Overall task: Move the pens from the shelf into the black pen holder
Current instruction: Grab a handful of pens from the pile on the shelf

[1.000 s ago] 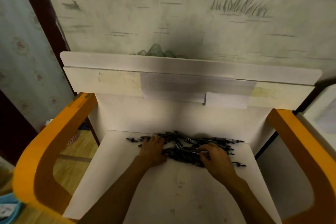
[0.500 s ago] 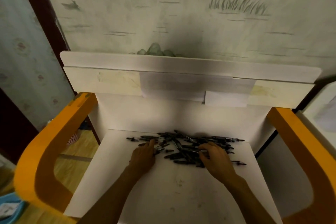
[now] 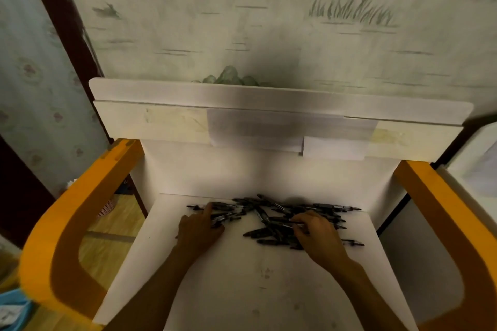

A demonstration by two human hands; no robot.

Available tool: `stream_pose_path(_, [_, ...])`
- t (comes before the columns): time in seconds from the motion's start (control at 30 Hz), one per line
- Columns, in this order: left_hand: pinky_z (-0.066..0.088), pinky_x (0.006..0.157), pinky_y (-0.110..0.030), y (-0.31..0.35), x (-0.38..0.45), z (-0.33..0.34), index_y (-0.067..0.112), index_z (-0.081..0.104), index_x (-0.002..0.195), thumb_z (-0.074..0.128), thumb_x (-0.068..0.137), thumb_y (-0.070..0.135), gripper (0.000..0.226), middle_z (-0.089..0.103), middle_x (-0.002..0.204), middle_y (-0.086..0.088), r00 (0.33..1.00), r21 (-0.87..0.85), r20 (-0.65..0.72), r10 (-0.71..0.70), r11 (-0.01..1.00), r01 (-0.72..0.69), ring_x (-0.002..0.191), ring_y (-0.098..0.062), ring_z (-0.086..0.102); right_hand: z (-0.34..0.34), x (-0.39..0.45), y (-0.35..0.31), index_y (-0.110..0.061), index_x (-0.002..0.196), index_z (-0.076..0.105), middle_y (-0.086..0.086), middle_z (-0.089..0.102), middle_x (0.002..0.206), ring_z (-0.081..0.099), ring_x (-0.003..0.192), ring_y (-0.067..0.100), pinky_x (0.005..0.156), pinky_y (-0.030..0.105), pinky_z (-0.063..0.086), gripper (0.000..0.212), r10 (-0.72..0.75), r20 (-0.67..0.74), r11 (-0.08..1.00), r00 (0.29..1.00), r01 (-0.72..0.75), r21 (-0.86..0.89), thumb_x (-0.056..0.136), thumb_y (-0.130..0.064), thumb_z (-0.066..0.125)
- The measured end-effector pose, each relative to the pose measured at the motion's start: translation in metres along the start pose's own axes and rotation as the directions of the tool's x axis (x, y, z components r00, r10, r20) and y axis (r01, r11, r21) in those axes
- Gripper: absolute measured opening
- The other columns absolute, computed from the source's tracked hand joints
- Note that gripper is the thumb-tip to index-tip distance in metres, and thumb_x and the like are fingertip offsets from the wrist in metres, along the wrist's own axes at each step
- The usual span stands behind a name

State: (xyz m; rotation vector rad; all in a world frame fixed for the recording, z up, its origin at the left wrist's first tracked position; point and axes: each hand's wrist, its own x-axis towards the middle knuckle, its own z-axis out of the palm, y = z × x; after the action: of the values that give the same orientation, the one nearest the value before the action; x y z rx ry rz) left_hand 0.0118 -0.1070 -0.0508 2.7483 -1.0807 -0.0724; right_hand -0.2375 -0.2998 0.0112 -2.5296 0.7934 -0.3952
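A heap of several black pens (image 3: 271,213) lies near the back of the white shelf board (image 3: 242,282). My left hand (image 3: 200,230) is at the heap's left end. Its index finger lies straight along the pens, and the thumb and other fingers curl round a few pens (image 3: 227,216). My right hand (image 3: 318,235) covers the heap's right part, its curled fingertips pinching a pen (image 3: 285,220). More pens are hidden under both hands. The black pen holder is not in view.
Orange curved side panels stand at the left (image 3: 67,226) and right (image 3: 441,209) of the shelf. A white upper shelf (image 3: 269,115) with taped paper overhangs the back. The wallpapered wall (image 3: 269,21) rises behind. A blue bin (image 3: 10,309) sits on the wooden floor at lower left.
My left hand has slid left and back, drawing a few pens away from the heap and opening a gap. My right hand has stayed on the heap, its fingers curling in more.
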Motion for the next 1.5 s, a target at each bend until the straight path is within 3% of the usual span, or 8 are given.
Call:
stream_pose_path(0.13, [0.042,0.083,-0.033,-0.001,0.01,-0.004,0.024,0.048,0.136,0.055,0.082,0.055,0.062,0.068,0.111,0.001,0.999,0.024,0.022,0.042,0.999,-0.042,0.099,-0.022,0.064,-0.001,0.003,-0.002,-0.024,0.111,0.068,-0.005,0.062,0.108,0.061,0.09,0.012,0.08,0.027,0.052,0.018,-0.006,-0.007,1.0,1.0,0.006,-0.022,0.096,-0.024,0.058])
stream_pose_path(0.3, [0.035,0.103,-0.044,0.008,0.022,-0.015,0.028,0.052,0.133,0.056,0.078,0.064,0.066,0.039,0.151,-0.009,0.989,0.114,0.131,0.062,0.99,-0.077,0.131,-0.029,0.042,0.001,0.009,-0.008,-0.024,0.111,0.067,-0.004,0.062,0.111,0.061,0.092,0.013,0.079,0.027,0.053,0.018,-0.004,0.005,1.0,1.0,0.004,-0.03,0.097,-0.028,0.057])
stream_pose_path(0.43, [0.029,0.104,-0.043,0.015,0.027,-0.017,0.025,0.05,0.132,0.051,0.084,0.059,0.059,0.051,0.141,-0.005,0.975,0.209,0.167,0.147,0.961,-0.181,0.131,-0.025,0.042,0.004,0.014,-0.013,-0.022,0.109,0.069,-0.004,0.062,0.109,0.061,0.089,0.012,0.079,0.026,0.053,0.018,-0.034,0.003,0.999,0.999,0.034,-0.026,0.096,-0.026,0.057])
stream_pose_path(0.9, [0.047,0.09,-0.032,0.025,-0.004,-0.011,0.019,0.046,0.141,0.054,0.091,0.029,0.052,0.06,0.127,-0.008,0.99,-0.187,0.141,-0.021,0.981,0.047,0.112,-0.026,0.059,0.007,0.022,-0.024,-0.023,0.105,0.07,-0.004,0.067,0.106,0.063,0.086,0.012,0.077,0.03,0.055,0.016,-0.062,0.001,0.997,0.998,0.062,-0.04,0.095,-0.026,0.058])
stream_pose_path(1.07, [0.048,0.066,-0.026,0.026,-0.013,-0.01,0.016,0.064,0.106,0.069,0.085,0.031,0.027,0.067,0.087,0.0,0.985,-0.539,-0.064,-0.162,0.836,0.103,0.074,-0.017,0.061,0.008,0.023,-0.029,-0.021,0.104,0.071,-0.003,0.069,0.1,0.064,0.079,0.012,0.073,0.03,0.056,0.016,-0.061,0.003,0.998,0.998,0.061,-0.033,0.095,-0.025,0.058])
stream_pose_path(1.17, [0.049,0.064,-0.027,0.037,-0.016,-0.016,0.007,0.071,0.089,0.075,0.085,0.015,0.009,0.068,0.073,-0.004,0.904,-0.791,-0.213,-0.37,0.608,0.062,0.074,-0.028,0.068,0.007,0.02,-0.03,-0.02,0.104,0.071,-0.003,0.068,0.102,0.064,0.08,0.012,0.074,0.03,0.056,0.016,-0.049,-0.003,0.999,0.999,0.049,-0.014,0.096,-0.024,0.058])
stream_pose_path(1.33, [0.048,0.077,-0.005,0.064,-0.022,-0.04,0.002,0.072,0.108,0.077,0.086,0.015,0.026,0.073,0.097,-0.005,0.843,-0.968,-0.177,-0.508,0.245,-0.055,0.092,-0.013,0.066,0.01,0.011,-0.022,-0.025,0.107,0.069,-0.006,0.061,0.107,0.063,0.088,0.012,0.079,0.029,0.055,0.016,-0.021,0.011,0.999,1.0,0.021,-0.033,0.096,-0.027,0.057])
stream_pose_path(1.5, [0.052,0.091,-0.026,0.057,-0.031,-0.021,0.005,0.07,0.116,0.076,0.087,0.018,0.032,0.073,0.104,-0.005,0.891,-0.959,-0.114,-0.439,0.284,0.018,0.098,-0.017,0.067,0.008,0.007,-0.024,-0.02,0.108,0.069,-0.001,0.062,0.108,0.062,0.092,0.016,0.081,0.034,0.055,0.018,-0.016,0.019,0.999,1.0,0.016,-0.045,0.095,-0.023,0.058])
